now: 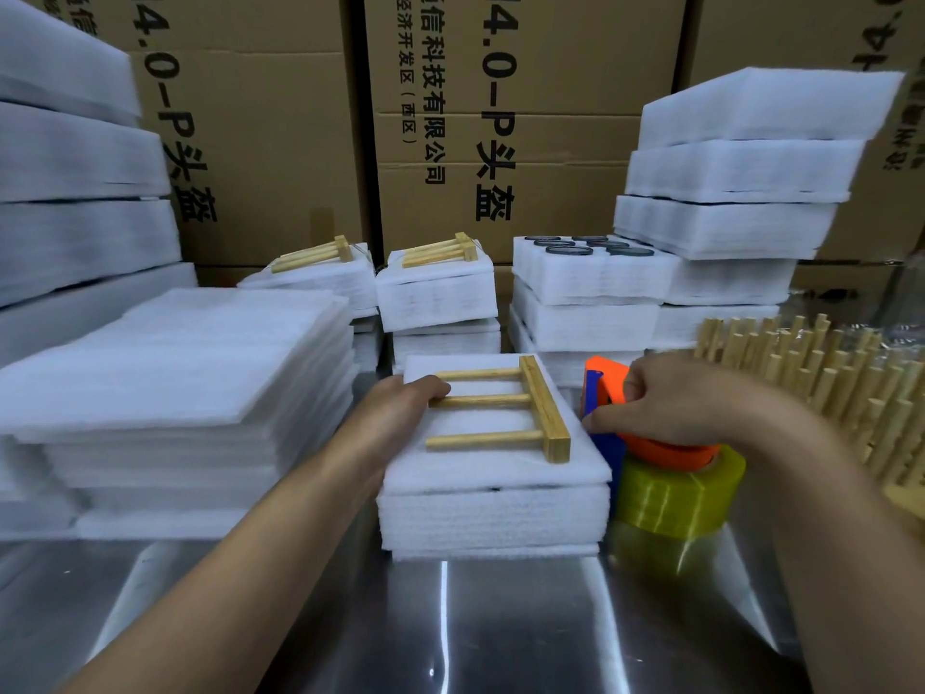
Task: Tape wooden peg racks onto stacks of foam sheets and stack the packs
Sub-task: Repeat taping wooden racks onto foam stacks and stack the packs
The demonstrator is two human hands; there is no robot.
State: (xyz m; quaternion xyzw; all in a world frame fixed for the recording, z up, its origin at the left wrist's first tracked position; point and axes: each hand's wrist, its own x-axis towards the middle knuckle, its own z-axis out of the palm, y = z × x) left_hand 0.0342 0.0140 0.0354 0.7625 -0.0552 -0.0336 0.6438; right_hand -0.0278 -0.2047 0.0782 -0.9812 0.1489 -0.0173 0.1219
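Observation:
A wooden peg rack with three pegs lies flat on a small stack of white foam sheets in the middle of the steel table. My left hand grips the stack's left edge, thumb on top by the peg tips. My right hand holds the orange and blue tape dispenser just right of the stack. Its yellowish tape roll sits below my hand. Two taped packs with racks on top stand behind, at the back.
A wide pile of loose foam sheets fills the left. Tall foam stacks rise at the back right, another at the far left. Several peg racks are heaped at the right. Cardboard boxes close off the back.

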